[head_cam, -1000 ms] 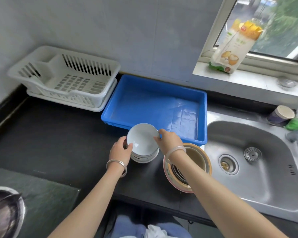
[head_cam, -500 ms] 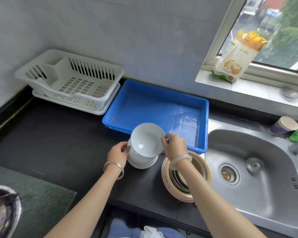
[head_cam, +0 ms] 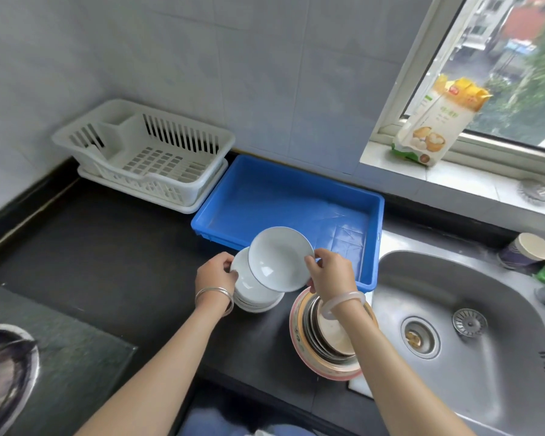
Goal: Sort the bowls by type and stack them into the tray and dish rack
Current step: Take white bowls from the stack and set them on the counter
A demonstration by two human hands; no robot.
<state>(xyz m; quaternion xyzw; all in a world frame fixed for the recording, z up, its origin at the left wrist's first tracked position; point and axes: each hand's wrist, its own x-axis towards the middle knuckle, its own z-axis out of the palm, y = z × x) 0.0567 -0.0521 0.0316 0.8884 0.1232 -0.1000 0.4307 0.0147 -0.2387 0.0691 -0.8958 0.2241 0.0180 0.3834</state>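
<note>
Now the right hand [head_cam: 331, 272] pinches a tilted white bowl [head_cam: 277, 259] (rim only), left hand [head_cam: 216, 273] gripping the stack [head_cam: 254, 298] beneath.

The black countertop [head_cam: 107, 253] is carrying a white dish rack [head_cam: 158, 162], a blue tray [head_cam: 280, 199], a stack of white bowls [head_cam: 255, 298] and a pink-rimmed bowl stack [head_cam: 328, 365].

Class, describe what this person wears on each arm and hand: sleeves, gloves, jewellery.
Both forearms are bare, with no sleeves or gloves in view. The wrist of the left hand carries a thin silver bangle. The wrist of the right hand carries a thicker, translucent pale bangle.
</note>
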